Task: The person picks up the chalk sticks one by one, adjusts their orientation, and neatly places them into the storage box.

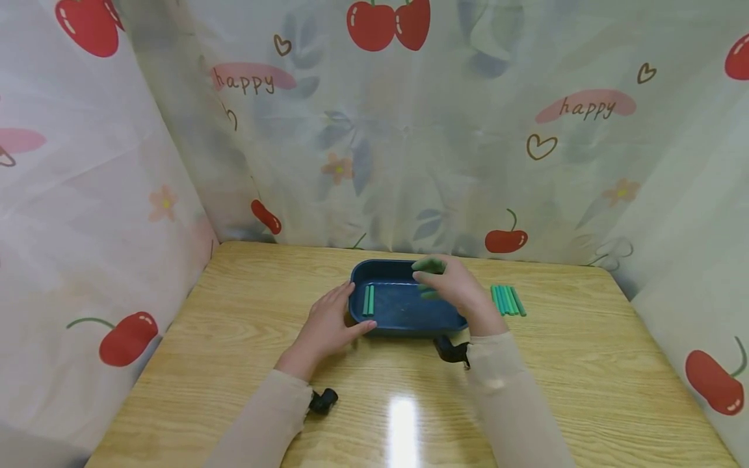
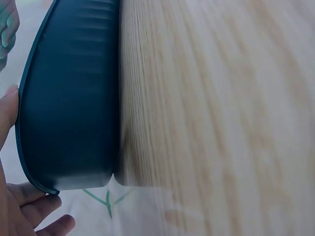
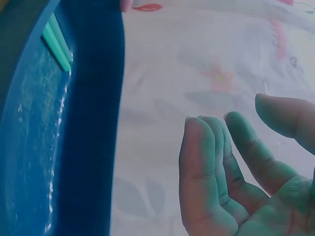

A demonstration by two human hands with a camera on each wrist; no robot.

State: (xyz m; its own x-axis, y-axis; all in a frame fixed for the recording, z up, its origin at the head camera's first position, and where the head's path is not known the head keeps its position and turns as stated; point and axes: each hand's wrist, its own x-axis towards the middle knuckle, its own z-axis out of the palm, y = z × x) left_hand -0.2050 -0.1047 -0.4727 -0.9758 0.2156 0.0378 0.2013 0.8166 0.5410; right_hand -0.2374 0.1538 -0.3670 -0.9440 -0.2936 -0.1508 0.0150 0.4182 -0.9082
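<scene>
A dark blue rectangular tray stands on the table. Two slim green sticks lie side by side inside at its left end. My left hand holds the tray's near left corner, thumb on the front rim and fingers along the left side; the left wrist view shows those fingers bent at the rim. Over the right part of the tray hovers my right hand, fingers loosely bent, holding nothing. Its palm and fingers look green-tinted. More green sticks lie in a row on the table, right of the tray.
The wooden table reaches back to a hanging cloth printed with cherries, which also covers both sides. Black wrist-camera mounts stick out at both sleeves, the right one close to the tray's front wall.
</scene>
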